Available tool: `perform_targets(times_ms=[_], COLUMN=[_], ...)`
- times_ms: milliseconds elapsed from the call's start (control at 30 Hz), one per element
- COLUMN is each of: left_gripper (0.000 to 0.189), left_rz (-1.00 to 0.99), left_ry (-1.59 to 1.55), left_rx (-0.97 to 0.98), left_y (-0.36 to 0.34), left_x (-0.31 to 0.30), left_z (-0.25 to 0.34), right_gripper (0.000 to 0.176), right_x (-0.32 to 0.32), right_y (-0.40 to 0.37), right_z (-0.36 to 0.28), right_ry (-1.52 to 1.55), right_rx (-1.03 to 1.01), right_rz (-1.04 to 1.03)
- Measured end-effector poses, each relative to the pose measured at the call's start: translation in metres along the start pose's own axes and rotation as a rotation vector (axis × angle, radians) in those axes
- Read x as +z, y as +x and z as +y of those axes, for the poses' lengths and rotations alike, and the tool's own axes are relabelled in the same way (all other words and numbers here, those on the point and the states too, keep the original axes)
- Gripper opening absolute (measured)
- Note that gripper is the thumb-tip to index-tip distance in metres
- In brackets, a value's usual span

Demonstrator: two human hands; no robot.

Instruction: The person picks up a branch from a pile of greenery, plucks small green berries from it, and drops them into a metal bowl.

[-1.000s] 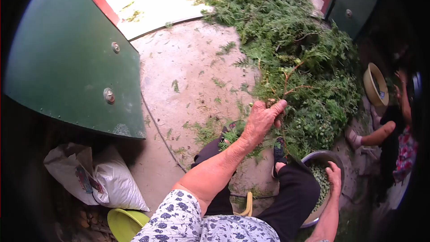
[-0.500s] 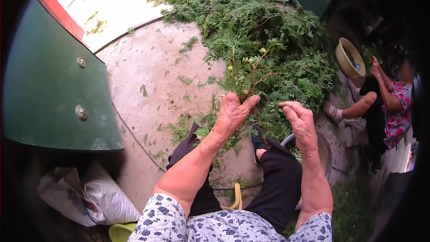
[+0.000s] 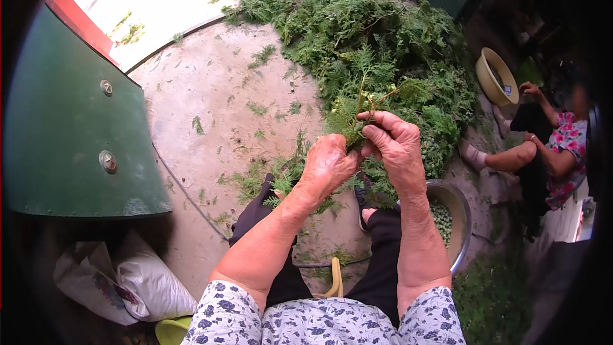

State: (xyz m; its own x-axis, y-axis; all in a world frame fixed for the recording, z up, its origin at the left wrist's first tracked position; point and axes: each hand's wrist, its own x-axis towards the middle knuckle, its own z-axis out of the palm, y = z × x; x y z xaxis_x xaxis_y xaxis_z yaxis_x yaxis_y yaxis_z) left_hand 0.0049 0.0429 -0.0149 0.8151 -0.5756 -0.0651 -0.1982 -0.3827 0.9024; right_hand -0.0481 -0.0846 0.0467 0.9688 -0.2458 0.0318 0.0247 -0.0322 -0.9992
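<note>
My left hand [image 3: 329,165] is closed around the lower stem of a leafy evergreen branch [image 3: 364,99]. Flat green sprays and a few pale green seed cones stand up from its reddish twigs. Against that branch, just above the left hand, my right hand [image 3: 394,144] has thumb and forefinger pinched together. What lies between those fingertips is too small to make out. Below and right of the right hand, a metal basin [image 3: 458,217] beside my leg holds many small green cones [image 3: 440,220].
A big heap of cut evergreen branches [image 3: 357,13] spreads ahead and right. Green metal doors [image 3: 70,128] stand at left. White sacks [image 3: 153,275] lie lower left. At right sits another person [image 3: 565,147] near a yellowish basin [image 3: 491,83]. A cable [image 3: 185,191] crosses the floor.
My right hand has moved left and up from over the metal basin to the branch, its fingers now at the twigs. The left hand keeps its hold. The other person's hands have moved apart.
</note>
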Motion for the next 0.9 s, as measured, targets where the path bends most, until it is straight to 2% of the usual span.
perform_targets(times_ms=[67,100,133,167,233,267,367,433,467,533,667,733,900], left_gripper=[0.014,0.014,0.015,0.015,0.017,0.017,0.02,0.02,0.02,0.022,0.022,0.019,0.015], left_rz=[0.025,0.105,0.186,0.182,0.284,0.281,0.3,0.324,0.322,0.296,0.254,0.168,0.086], left_ry=[0.019,-0.016,-0.051,-0.051,0.189,0.188,0.228,0.28,0.28,-0.125,-0.037,-0.103,-0.25], left_rx=[-0.001,-0.002,-0.003,-0.001,0.039,0.041,0.078,0.149,0.148,0.158,0.155,0.074,0.065], left_y=[-0.002,-0.004,-0.005,-0.007,-0.011,-0.011,-0.013,-0.013,-0.011,-0.007,-0.009,-0.01,-0.008], left_x=[-0.002,-0.003,-0.004,-0.005,-0.007,-0.006,-0.004,-0.004,-0.004,-0.002,-0.01,-0.013,-0.012], left_z=[0.01,0.015,0.019,0.025,0.034,0.036,0.038,0.037,0.034,0.028,0.033,0.037,0.031], right_gripper=[0.016,0.015,0.015,0.015,0.016,0.016,0.015,0.014,0.014,0.014,0.018,0.019,0.021], right_x=[-0.002,-0.003,-0.004,-0.005,-0.003,-0.002,-0.004,-0.005,-0.005,-0.009,-0.011,-0.009,-0.01], right_y=[0.001,0.001,-0.001,-0.001,-0.003,-0.003,-0.003,-0.005,-0.005,-0.005,-0.006,-0.008,-0.006], right_z=[0.004,0.004,0.004,0.004,0.006,0.004,0.007,0.005,0.003,0.001,0.001,0.001,0.006], right_ry=[-0.017,-0.033,-0.027,-0.028,-0.068,-0.107,-0.199,-0.18,-0.162,-0.157,-0.034,0.001,-0.032], right_rx=[-0.029,-0.059,-0.011,-0.012,-0.055,-0.055,-0.12,-0.086,-0.055,-0.003,0.092,0.069,0.053], right_rz=[0.054,0.105,0.121,0.125,0.175,0.193,0.153,0.116,0.077,0.039,0.021,0.009,0.003])
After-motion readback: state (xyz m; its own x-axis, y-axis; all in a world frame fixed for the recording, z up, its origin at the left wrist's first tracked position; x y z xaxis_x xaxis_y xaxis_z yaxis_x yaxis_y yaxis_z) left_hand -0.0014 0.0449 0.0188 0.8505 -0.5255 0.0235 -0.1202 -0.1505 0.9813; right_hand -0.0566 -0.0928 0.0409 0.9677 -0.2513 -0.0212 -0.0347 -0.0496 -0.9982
